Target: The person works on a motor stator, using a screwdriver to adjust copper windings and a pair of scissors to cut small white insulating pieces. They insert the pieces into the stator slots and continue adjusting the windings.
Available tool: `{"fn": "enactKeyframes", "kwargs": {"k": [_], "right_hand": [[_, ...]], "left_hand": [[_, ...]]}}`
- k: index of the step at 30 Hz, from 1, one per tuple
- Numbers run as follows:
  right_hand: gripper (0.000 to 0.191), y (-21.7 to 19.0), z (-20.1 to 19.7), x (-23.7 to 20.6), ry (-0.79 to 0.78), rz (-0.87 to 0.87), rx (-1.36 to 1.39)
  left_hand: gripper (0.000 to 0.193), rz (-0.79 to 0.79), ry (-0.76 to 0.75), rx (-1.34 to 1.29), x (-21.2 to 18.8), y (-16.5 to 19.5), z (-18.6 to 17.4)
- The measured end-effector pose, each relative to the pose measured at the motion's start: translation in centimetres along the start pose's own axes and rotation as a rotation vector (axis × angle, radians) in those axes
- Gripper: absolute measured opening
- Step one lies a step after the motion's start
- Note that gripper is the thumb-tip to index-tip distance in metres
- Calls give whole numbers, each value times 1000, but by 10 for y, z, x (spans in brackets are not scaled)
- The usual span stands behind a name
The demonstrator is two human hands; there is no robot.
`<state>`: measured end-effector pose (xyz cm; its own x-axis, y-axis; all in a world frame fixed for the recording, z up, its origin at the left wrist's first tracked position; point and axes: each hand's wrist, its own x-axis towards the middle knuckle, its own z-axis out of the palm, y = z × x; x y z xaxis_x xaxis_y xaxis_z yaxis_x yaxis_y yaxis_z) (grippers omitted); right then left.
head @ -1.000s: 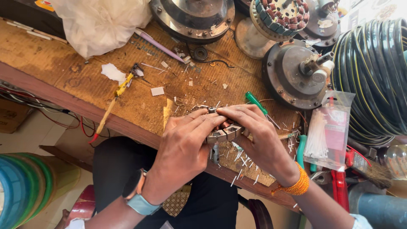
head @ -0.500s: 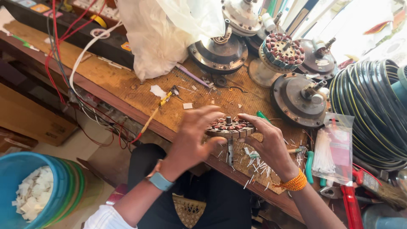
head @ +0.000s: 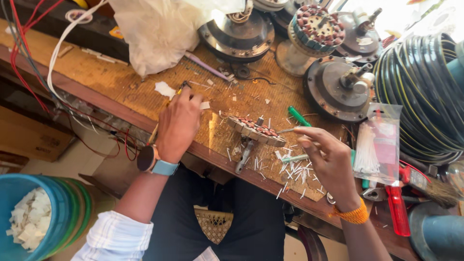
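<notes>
A small wound stator point(head: 256, 130) with copper coils lies tilted on the wooden bench point(head: 96, 82), its shaft point(head: 243, 157) pointing toward me. My left hand point(head: 178, 123) has reached left of it, and its fingers curl over the head of a yellow-handled tool point(head: 182, 88) beside a white scrap point(head: 165, 89). To the right of the stator, my right hand point(head: 328, 162) hovers with fingers apart over scattered white sleeve bits point(head: 295, 171). It is close to a green-handled screwdriver point(head: 299, 116) but holds nothing I can see.
A white plastic bag point(head: 159, 34) and several fan motor housings point(head: 239, 34) crowd the back. Striped cable coils point(head: 425, 92) fill the right. A clear bag of white ties point(head: 374, 150), a red-handled tool point(head: 397, 208) and a brush lie nearby. A blue bucket point(head: 14, 193) sits below left.
Both hands let go of the stator, which now lies on the bench. My left hand moved left onto the yellow-handled tool and my right hand drew back to the right.
</notes>
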<state>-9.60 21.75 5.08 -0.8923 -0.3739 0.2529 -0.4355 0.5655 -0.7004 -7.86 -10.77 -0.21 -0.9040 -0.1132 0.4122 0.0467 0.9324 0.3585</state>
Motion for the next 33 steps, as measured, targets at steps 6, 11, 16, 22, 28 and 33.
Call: {"fn": "enactKeyframes", "kwargs": {"k": [6, 11, 16, 22, 28, 33], "right_hand": [[31, 2, 0, -21, 44, 26, 258], [31, -11, 8, -75, 56, 45, 320], [26, -2, 14, -112, -138, -95, 278], [25, 25, -42, -128, 234, 443, 40], [30, 40, -54, -122, 195, 397, -313], [46, 34, -42, -115, 126, 383, -644]], "left_hand": [[17, 6, 18, -25, 3, 5, 3], [23, -126, -41, -654, -26, 27, -31], [30, -375, -207, -1019, -104, 59, -37], [26, -623, -408, -938, -158, 82, 6], [28, -530, -377, -1011, -180, 97, 33], [31, -311, -246, -1106, -185, 102, 38]]}}
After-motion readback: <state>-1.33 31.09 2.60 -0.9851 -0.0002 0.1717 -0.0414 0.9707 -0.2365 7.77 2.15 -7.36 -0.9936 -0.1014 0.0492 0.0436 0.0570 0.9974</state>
